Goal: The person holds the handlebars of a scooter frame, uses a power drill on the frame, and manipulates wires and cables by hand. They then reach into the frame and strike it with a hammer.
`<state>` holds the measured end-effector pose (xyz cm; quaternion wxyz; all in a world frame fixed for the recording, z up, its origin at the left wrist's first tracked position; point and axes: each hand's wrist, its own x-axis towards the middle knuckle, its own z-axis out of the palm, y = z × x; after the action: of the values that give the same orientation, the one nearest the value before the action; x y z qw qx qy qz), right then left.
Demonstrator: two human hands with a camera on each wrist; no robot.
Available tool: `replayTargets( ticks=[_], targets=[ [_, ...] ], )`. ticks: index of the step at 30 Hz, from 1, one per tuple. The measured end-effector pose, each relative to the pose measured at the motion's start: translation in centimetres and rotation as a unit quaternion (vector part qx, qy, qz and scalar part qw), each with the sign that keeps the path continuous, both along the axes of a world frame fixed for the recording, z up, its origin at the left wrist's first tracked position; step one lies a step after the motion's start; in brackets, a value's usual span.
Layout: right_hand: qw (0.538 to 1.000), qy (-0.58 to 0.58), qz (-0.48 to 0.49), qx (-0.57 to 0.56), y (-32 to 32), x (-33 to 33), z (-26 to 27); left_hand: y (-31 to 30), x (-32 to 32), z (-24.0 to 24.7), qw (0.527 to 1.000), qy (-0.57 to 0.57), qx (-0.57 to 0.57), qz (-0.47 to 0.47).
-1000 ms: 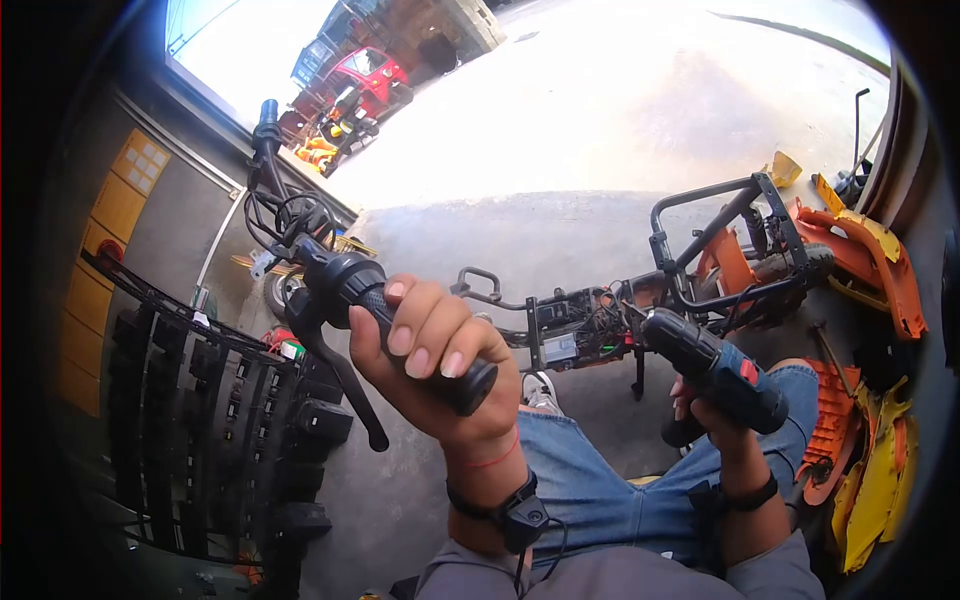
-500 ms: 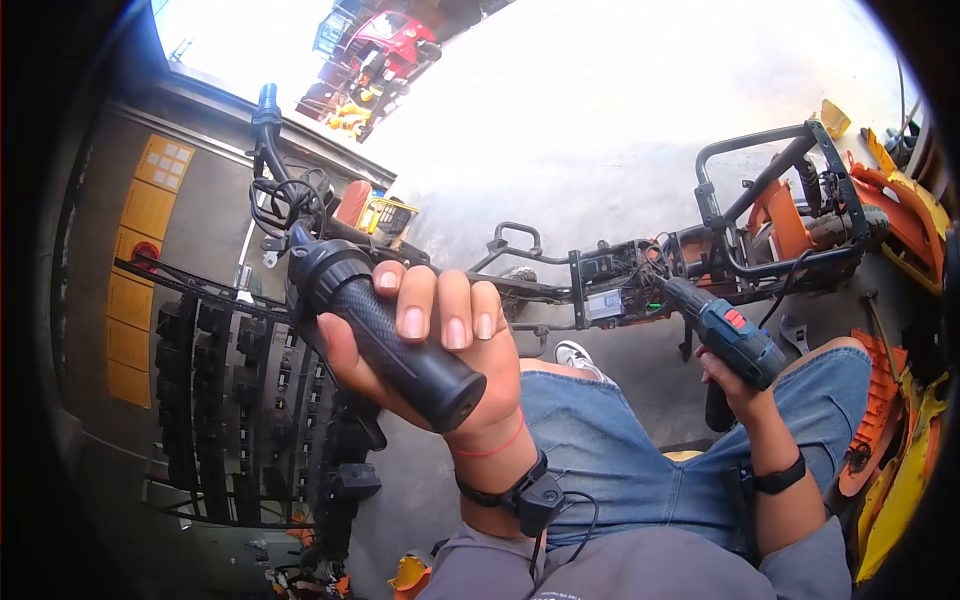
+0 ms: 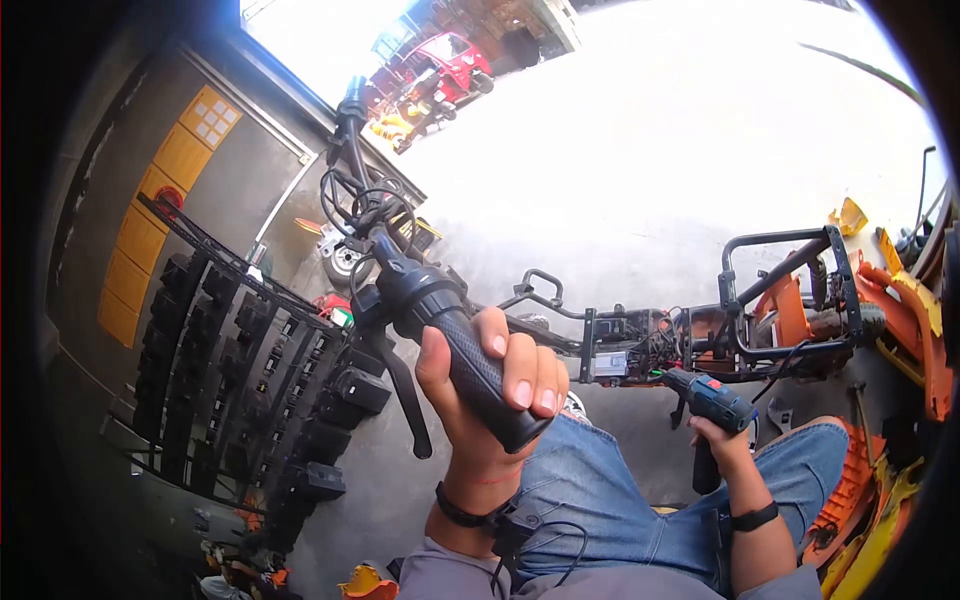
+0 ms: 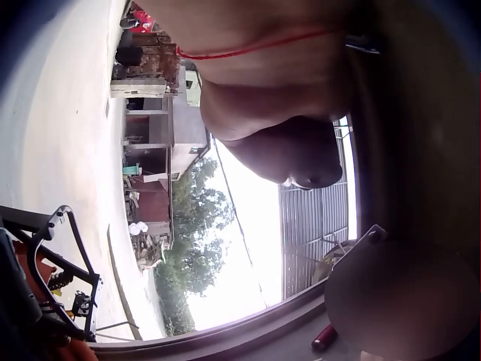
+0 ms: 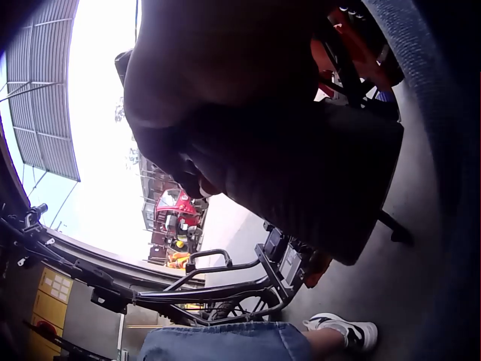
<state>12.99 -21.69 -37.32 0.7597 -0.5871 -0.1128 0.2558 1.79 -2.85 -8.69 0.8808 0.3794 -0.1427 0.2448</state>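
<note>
My left hand (image 3: 468, 440) grips a black textured handlebar grip (image 3: 462, 345), fingers over its top and thumb along its near side. A brake lever (image 3: 405, 400) sticks out beside the thumb. From the grip, the handlebar (image 3: 350, 150) with looped cables runs away to the far left. My right hand (image 3: 722, 440) holds a dark blue cordless drill (image 3: 715, 402) by its handle, above the right thigh, its nose pointing left. The right wrist view shows the drill's dark lower end (image 5: 331, 188) below the hand. The left wrist view shows only the underside of the left hand (image 4: 270, 90), the grip hidden.
A stripped vehicle frame (image 3: 840, 290) with exposed wiring (image 3: 650, 345) lies ahead of my knees. Orange and yellow body panels (image 3: 840, 480) are piled at the right. Racks of black parts (image 3: 240, 370) stand at the left. A red vehicle (image 3: 445, 60) is outside.
The head view has swung about. The grip, still in my left hand, pointed more toward the camera half a second ago. The drill stays in my right hand and sits smaller, farther from the camera.
</note>
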Motion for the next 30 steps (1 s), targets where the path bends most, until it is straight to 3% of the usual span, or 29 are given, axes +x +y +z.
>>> replayTargets(
  ticks=[2, 3, 8, 10, 12, 15, 16, 18, 20, 21, 22, 23, 24, 25, 26, 28, 30],
  targets=[
    [0.988, 0.151, -0.01, -0.022, 0.6, 0.0, -1.2, 0.8, -2.5, 0.8, 0.997, 0.072, 0.038, 0.008],
    [0.984, 0.173, -0.017, -0.042, 0.9, 0.1, -1.3, 1.3, -4.1, 1.2, 0.996, 0.082, 0.044, 0.001],
    [0.985, 0.143, -0.031, -0.092, 1.7, -0.4, -0.9, 5.8, -12.9, 3.0, 0.994, 0.008, -0.045, -0.099],
    [0.988, 0.128, -0.015, -0.088, 1.4, -0.8, -1.1, 8.2, -14.5, 4.1, 0.996, -0.063, -0.035, -0.057],
    [0.991, 0.106, -0.005, -0.085, 1.3, -1.4, -1.0, 10.9, -15.8, 4.8, 0.978, -0.167, -0.121, 0.016],
    [0.989, 0.095, 0.014, -0.111, 0.6, -1.9, -0.6, 15.5, -16.3, 7.7, 0.962, -0.219, -0.095, 0.135],
    [0.987, 0.069, 0.023, -0.144, 0.1, -2.1, 1.0, 17.1, -16.1, 8.5, 0.955, -0.241, -0.066, 0.161],
    [0.986, -0.07, 0.047, -0.146, -0.2, -1.6, -2.6, 18.7, -15.8, 10.3, 0.923, -0.219, -0.052, 0.311],
    [0.974, -0.166, 0.016, -0.155, -0.5, -2.5, -0.8, 18.5, -15.8, 11.2, 0.916, -0.197, -0.031, 0.348],
    [0.971, -0.181, 0.018, -0.156, -0.6, -2.4, -0.8, 18.3, -15.6, 11.2, 0.87, -0.117, 0.14, 0.459],
    [0.968, -0.195, 0.02, -0.157, -0.6, -2.3, -0.9, 18.0, -15.4, 11.3, 0.779, -0.03, 0.301, 0.549],
    [0.968, -0.197, 0.019, -0.156, -0.4, -2.2, -1.0, 17.7, -14.8, 11.5, 0.642, 0.026, 0.399, 0.655],
    [0.97, -0.196, 0.016, -0.143, -0.3, -2.1, -1.2, 16.9, -13.9, 12.7, 0.642, 0.025, 0.398, 0.655],
    [0.973, -0.19, 0.015, -0.133, -0.6, -2.0, -0.9, 16.1, -12.5, 15.1, 0.368, 0.012, 0.58, 0.727],
    [0.972, -0.188, 0.014, -0.137, -0.7, -1.7, -1.9, 15.7, -11.0, 16.7, 0.053, -0.008, 0.696, 0.716],
    [0.954, -0.244, 0.03, -0.17, -0.7, -0.7, -3.8, 17.3, -8.6, 18.4, 0.054, 0.059, 0.677, 0.731],
    [0.961, -0.202, 0.039, -0.184, -0.8, -0.6, -4.3, 20.2, -8.1, 18.9, 0.028, 0.17, 0.664, 0.728]
  ],
)
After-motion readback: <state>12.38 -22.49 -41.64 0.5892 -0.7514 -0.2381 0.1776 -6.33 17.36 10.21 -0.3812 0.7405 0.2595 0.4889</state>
